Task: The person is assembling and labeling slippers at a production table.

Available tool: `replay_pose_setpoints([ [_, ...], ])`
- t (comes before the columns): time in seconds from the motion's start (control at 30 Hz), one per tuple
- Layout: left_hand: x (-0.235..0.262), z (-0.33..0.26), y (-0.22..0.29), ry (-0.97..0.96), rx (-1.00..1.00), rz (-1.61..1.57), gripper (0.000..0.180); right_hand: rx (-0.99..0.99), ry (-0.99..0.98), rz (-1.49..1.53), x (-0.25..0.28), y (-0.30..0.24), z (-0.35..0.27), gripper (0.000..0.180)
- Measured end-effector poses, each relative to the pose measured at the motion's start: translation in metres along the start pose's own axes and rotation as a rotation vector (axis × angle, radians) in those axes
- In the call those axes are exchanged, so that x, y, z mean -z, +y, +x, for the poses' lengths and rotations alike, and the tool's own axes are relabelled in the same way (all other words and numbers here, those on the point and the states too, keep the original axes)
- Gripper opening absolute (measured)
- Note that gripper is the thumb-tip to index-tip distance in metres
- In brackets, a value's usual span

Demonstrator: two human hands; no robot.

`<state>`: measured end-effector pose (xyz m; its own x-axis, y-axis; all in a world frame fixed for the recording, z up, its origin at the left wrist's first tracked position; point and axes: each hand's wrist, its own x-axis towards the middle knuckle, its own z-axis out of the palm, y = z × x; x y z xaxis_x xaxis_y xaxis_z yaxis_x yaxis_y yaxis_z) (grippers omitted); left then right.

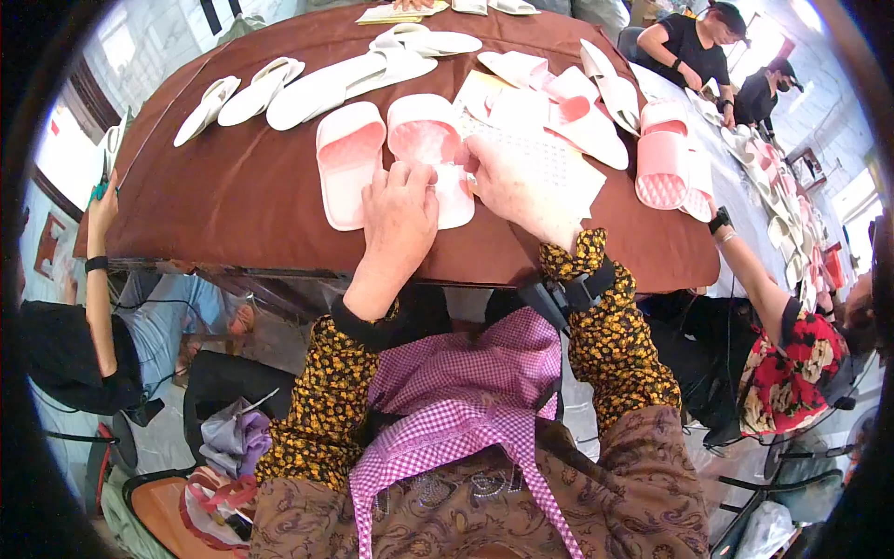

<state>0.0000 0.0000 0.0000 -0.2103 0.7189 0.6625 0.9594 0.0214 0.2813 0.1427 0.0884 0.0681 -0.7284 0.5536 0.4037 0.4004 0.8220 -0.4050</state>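
Two pale pink slippers lie side by side in front of me on the brown-covered table: a left slipper (pixel 337 191) and a right slipper (pixel 421 123). My left hand (pixel 400 212) rests over the near part of the right slipper, its fingers bent and closed at the strap. From the other side my right hand (pixel 521 191) meets it, thumb and fingers pinched together at the slipper's edge. Whatever sits between those right fingertips is too small to make out. Partly under my right hand lies a white sheet with rows of small marks (pixel 554 160).
White slippers (pixel 317 91) line the far left of the brown table (pixel 214 200). More pink slippers (pixel 577 107) sit at the right. A neighbour's hand (pixel 104 200) is at the left edge, another person's arm (pixel 745 252) at the right. People work at a long table (pixel 745 205) beyond.
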Motion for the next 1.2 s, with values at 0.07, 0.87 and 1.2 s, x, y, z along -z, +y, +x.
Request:
replay_pose_setpoints([
  [0.07, 0.0, -0.001, 0.0, -0.002, 0.003, -0.004, 0.015, 0.038, 0.013, -0.053, 0.002, -0.001, 0.003, 0.012],
  [0.87, -0.006, 0.004, -0.004, 0.004, -0.065, 0.005, 0.028, 0.129, -0.109, 0.016, -0.035, 0.029, 0.029, 0.008],
  [1.2, -0.001, 0.006, -0.003, -0.059, -0.141, 0.069, 0.022, 0.165, 0.007, 0.013, -0.031, 0.037, 0.015, 0.019],
])
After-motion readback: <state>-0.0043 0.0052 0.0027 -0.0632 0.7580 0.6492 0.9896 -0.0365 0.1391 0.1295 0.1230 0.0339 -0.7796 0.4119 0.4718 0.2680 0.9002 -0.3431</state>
